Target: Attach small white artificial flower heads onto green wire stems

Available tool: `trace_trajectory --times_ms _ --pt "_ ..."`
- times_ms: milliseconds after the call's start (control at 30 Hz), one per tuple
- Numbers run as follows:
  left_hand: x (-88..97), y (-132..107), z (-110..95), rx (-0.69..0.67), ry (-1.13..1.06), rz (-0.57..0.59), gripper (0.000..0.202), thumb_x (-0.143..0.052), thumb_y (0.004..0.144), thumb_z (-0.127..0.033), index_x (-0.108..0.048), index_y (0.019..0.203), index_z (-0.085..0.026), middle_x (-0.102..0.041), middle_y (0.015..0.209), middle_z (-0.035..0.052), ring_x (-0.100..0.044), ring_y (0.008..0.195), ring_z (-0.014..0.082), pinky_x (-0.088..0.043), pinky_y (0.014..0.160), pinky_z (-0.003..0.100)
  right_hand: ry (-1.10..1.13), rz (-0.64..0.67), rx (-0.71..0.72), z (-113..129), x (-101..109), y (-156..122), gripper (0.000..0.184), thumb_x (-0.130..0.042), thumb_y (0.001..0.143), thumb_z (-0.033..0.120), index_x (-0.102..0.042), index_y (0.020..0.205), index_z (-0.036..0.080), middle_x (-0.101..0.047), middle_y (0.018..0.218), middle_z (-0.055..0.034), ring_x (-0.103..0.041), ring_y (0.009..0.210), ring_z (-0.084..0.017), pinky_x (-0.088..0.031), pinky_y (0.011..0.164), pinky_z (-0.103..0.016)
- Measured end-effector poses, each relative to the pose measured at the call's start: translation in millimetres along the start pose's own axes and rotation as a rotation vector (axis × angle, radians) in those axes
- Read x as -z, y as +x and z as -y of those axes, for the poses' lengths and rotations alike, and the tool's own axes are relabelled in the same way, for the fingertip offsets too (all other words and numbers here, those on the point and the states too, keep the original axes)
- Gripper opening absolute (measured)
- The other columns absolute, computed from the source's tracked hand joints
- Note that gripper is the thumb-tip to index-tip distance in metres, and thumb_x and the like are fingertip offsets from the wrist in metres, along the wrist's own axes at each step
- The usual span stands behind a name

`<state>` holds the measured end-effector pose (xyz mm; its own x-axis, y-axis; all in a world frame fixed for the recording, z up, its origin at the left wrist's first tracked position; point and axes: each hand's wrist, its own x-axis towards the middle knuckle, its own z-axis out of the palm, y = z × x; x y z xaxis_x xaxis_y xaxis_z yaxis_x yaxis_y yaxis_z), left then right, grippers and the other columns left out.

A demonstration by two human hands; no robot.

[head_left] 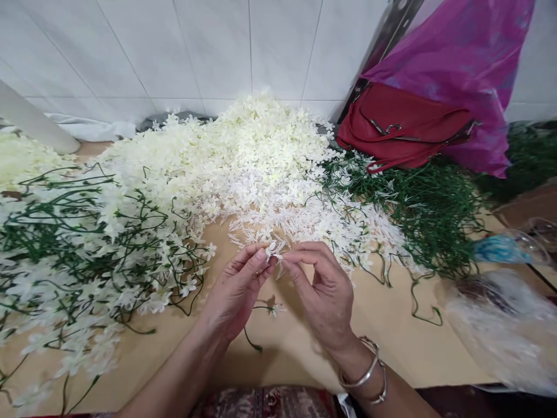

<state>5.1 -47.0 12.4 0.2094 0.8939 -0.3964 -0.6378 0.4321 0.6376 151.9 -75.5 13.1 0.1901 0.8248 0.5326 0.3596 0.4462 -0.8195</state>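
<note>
Two hands on one small white blossom (273,252): left hand (235,293) and right hand (326,293) both pinch it at the fingertips. One thin green stem (253,343) sits just below the grip. Right behind it is one big blossom heap (261,157), with flowered vines (87,244) off to the left. Bare green stems (426,209) and one red bag (400,130) are off to the right.

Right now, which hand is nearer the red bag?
Right. The right hand is below and left of the red bag; the left hand lies farther left, both pinching a small white flower between their fingertips.
</note>
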Motion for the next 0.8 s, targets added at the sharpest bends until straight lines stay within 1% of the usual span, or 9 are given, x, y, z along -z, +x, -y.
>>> trace_trajectory --times_ms 100,167,233,367,500,633,700,800 --pt "-0.8 -1 6 -0.001 0.028 0.051 0.029 -0.100 0.067 -0.034 -0.085 0.090 -0.024 -0.079 0.091 -0.0004 -0.073 0.088 0.0108 -0.057 0.091 0.023 -0.052 -0.014 0.022 0 1 1 0.020 -0.072 0.094 0.007 -0.075 0.101 0.025 -0.070 0.097 -0.0020 -0.068 0.094 -0.017 -0.058 0.083 -0.035" --pt "-0.5 -1 9 -0.032 0.062 0.083 0.026 -0.098 0.070 -0.035 -0.085 0.090 -0.025 -0.079 0.089 -0.0006 -0.071 0.085 0.0102 -0.056 0.088 0.022 -0.111 -0.022 0.056 0 0 2 0.017 -0.072 0.094 0.008 -0.074 0.099 0.024 -0.071 0.095 -0.0022 -0.069 0.092 -0.018 -0.057 0.082 -0.036" --pt "1.2 0 11 -0.091 0.124 0.090 0.024 -0.096 0.073 -0.037 -0.085 0.091 -0.026 -0.078 0.089 -0.0007 -0.069 0.085 0.0103 -0.055 0.088 0.022 -0.169 -0.020 0.083 0 0 3 0.015 -0.071 0.094 0.009 -0.074 0.097 0.023 -0.072 0.094 -0.0025 -0.069 0.091 -0.019 -0.056 0.082 -0.037" --pt "7.5 1 10 -0.226 0.322 0.060 0.021 -0.090 0.081 -0.039 -0.085 0.097 -0.025 -0.079 0.094 0.0000 -0.068 0.092 0.0121 -0.052 0.091 0.021 -0.239 0.016 0.108 1 -1 4 0.013 -0.070 0.095 0.010 -0.072 0.095 0.022 -0.075 0.092 -0.0024 -0.070 0.089 -0.019 -0.054 0.083 -0.038" --pt "9.7 -2 6 -0.338 0.508 0.078 0.017 -0.084 0.087 -0.037 -0.085 0.098 -0.025 -0.081 0.096 0.0017 -0.070 0.092 0.0145 -0.055 0.089 0.023 -0.298 0.036 0.152 1 -2 3 0.012 -0.068 0.095 0.009 -0.071 0.094 0.021 -0.077 0.090 -0.0019 -0.071 0.085 -0.019 -0.050 0.082 -0.038" --pt "7.5 -4 4 -0.433 0.609 0.063 0.014 -0.083 0.088 -0.034 -0.085 0.097 -0.023 -0.083 0.097 0.0036 -0.074 0.092 0.0173 -0.057 0.090 0.025 -0.300 0.055 0.127 1 -3 2 0.011 -0.069 0.093 0.011 -0.070 0.092 0.022 -0.078 0.089 -0.0023 -0.072 0.086 -0.020 -0.050 0.082 -0.038" --pt "7.5 -4 5 -0.449 0.626 0.060 0.014 -0.082 0.089 -0.033 -0.085 0.099 -0.024 -0.083 0.097 0.0035 -0.074 0.093 0.0175 -0.057 0.091 0.025 -0.299 0.060 0.106 1 -3 2 0.013 -0.069 0.092 0.010 -0.068 0.090 0.023 -0.078 0.088 -0.0016 -0.072 0.085 -0.020 -0.050 0.082 -0.039" --pt "9.1 -3 7 -0.437 0.641 0.081 0.015 -0.080 0.091 -0.033 -0.085 0.100 -0.024 -0.084 0.098 0.0043 -0.075 0.094 0.0185 -0.057 0.091 0.026 -0.298 0.044 0.098 1 -3 2 0.015 -0.068 0.091 0.009 -0.067 0.088 0.024 -0.078 0.087 -0.0007 -0.072 0.084 -0.020 -0.050 0.083 -0.039"
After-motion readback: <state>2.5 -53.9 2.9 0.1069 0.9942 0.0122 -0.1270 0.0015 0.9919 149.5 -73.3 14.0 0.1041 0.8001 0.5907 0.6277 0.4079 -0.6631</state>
